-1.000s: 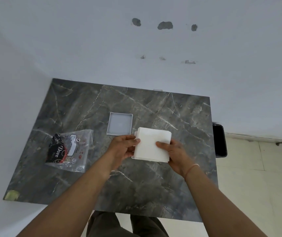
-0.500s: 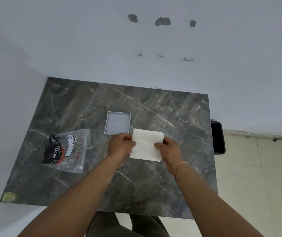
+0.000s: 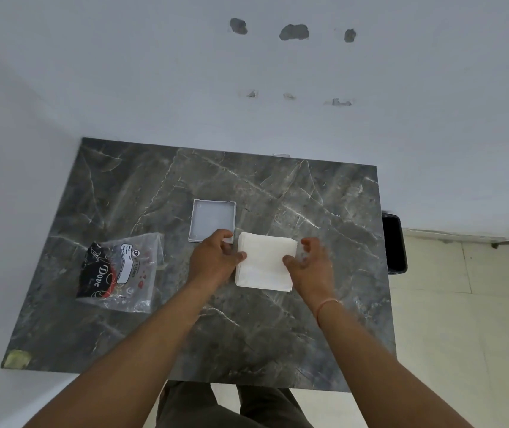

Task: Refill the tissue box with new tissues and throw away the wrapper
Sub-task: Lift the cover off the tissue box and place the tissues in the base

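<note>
A white stack of tissues [image 3: 264, 265] lies flat on the dark marble table [image 3: 247, 335], just right of centre. My left hand [image 3: 214, 259] is at its left edge, thumb pressed onto the stack and fingers curled. My right hand [image 3: 310, 262] is at the right edge with fingers spread and lifted; only the thumb tip touches the tissues. The open grey square tissue box [image 3: 213, 219] sits just behind my left hand, which covers its near right corner. The clear plastic wrapper [image 3: 120, 271] with black and red print lies to the left.
A black bin [image 3: 395, 242] stands on the tiled floor beside the table's right edge. White walls close in behind and to the left of the table. A small yellowish patch [image 3: 17, 358] marks the near left corner.
The tissue stack has come down from my hands onto the table. My right hand's fingers have opened off it. My left hand stays at the left edge.
</note>
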